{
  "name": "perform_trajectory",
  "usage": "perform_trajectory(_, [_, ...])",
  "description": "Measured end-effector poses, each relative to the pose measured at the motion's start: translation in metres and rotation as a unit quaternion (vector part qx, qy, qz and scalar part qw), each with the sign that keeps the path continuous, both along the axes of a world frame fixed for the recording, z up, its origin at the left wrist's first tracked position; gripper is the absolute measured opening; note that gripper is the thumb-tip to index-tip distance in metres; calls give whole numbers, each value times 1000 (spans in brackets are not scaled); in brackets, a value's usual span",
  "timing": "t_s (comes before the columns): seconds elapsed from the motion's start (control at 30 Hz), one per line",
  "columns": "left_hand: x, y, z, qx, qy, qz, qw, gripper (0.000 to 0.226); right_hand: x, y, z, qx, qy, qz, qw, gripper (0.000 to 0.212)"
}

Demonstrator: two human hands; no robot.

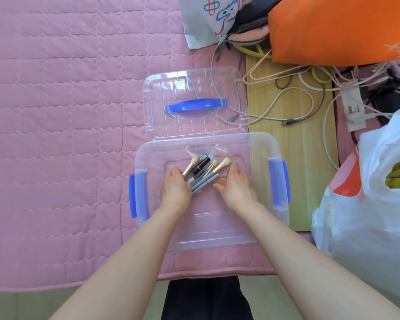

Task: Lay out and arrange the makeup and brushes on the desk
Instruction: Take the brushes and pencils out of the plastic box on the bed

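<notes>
Left hand [174, 189] grips perhaps four brushes [219, 168], one lipstick [201, 166]; right hand [237, 188] touches.

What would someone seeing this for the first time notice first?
The clear plastic box with blue latches, open at centre on the pink quilt, where the left hand grips a bundle of brushes and the right hand reaches in alongside. Next, the orange bag at top right above tangled cables.

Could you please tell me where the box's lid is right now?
In the head view, the clear lid lies just beyond the open box, on the pink quilt, its right edge reaching the wooden board.
</notes>
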State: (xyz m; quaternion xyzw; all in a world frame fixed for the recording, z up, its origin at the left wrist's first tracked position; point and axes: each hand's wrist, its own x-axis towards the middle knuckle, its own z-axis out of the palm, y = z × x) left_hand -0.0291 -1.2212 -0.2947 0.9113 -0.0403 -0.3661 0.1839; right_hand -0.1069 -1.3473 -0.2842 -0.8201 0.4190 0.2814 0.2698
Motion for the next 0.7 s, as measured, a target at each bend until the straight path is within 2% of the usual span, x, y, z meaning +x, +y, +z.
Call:
perform_trajectory(0.17, [0,1,-5,-1,7,-4,1000,14,6,-3,0,-23,51,-25,998,56])
perform_trajectory(0.33, [1,2,-6,-14,16,39,999,16,2,-1,-3,-21,49,-33,998,32])
perform_trajectory(0.43, [2,2,-7,-1,11,34,999,9,0,-2,-2,-20,43,-13,999,33])
perform_trajectory(0.57, [1,3,-9,1,3,26,1000,3,1,-7,6,45,-14,-66,997,38])
perform_trajectory(0.7, [1,4,-7,-4,-4,27,1000,2,-3,-7,21,79,-99,34,991,33])
